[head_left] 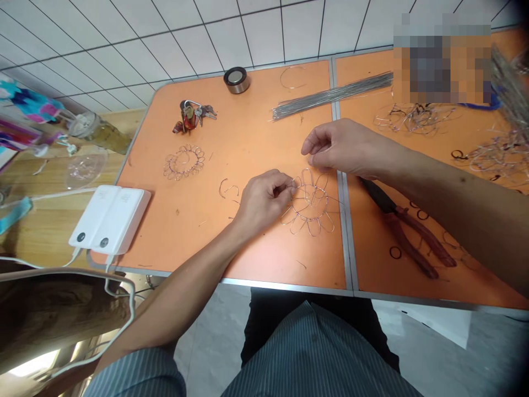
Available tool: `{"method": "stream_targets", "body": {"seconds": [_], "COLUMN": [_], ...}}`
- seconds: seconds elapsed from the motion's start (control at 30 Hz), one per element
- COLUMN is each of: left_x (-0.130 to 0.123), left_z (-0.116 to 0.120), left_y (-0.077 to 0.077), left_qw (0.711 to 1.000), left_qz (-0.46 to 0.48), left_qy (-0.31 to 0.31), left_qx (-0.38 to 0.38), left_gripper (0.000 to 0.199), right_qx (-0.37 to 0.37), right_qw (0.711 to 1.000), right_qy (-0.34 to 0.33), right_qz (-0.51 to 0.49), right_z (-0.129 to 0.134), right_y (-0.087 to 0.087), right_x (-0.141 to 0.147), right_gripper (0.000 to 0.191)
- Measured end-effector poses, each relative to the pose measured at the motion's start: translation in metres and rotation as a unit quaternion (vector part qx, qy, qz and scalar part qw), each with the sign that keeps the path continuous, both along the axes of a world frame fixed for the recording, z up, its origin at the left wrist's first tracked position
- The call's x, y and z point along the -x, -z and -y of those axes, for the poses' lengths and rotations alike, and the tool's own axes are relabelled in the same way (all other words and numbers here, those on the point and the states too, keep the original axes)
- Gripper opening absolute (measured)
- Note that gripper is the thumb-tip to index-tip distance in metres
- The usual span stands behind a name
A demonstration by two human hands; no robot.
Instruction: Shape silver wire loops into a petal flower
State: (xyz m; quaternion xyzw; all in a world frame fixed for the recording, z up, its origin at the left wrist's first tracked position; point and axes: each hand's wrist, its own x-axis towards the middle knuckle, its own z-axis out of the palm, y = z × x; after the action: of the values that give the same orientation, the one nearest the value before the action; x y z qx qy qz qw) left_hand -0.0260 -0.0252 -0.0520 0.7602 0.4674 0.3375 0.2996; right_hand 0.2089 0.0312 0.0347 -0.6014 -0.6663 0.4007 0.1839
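The wire flower [309,219] extends rightward from the left grip [264,198].

The person wears a dark blue-grey cloth shirt with fine, pale vertical stripes [322,355], its front gathered into a peaked fold near the top. The matching striped left sleeve [142,375] is short, ending near the elbow. Plain black cloth legwear [262,320] shows on both sides of the shirt. The left hand [264,204] and right hand [341,144] are bare, as are both forearms.

The left hand [268,197] hides part of the wire flower [309,204], pixelation [442,58] one end of the rod bundle [330,96].
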Motion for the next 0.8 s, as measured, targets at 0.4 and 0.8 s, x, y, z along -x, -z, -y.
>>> {"method": "stream_targets", "body": {"seconds": [0.4, 0.8], "left_x": [0.001, 0.000], "left_z": [-0.001, 0.001], "left_y": [0.002, -0.003], "left_qw": [1.000, 1.000], "left_qz": [0.024, 0.017], "left_qy": [0.009, 0.002], "left_qx": [-0.018, -0.012], "left_gripper": [0.017, 0.016], "right_qx": [0.094, 0.097], "right_qw": [0.969, 0.978], "right_qy": [0.118, 0.063], "right_qz": [-0.196, -0.174], "right_z": [0.001, -0.006], "right_y": [0.005, 0.011], "right_x": [0.008, 0.003], "right_gripper": [0.032, 0.026]}}
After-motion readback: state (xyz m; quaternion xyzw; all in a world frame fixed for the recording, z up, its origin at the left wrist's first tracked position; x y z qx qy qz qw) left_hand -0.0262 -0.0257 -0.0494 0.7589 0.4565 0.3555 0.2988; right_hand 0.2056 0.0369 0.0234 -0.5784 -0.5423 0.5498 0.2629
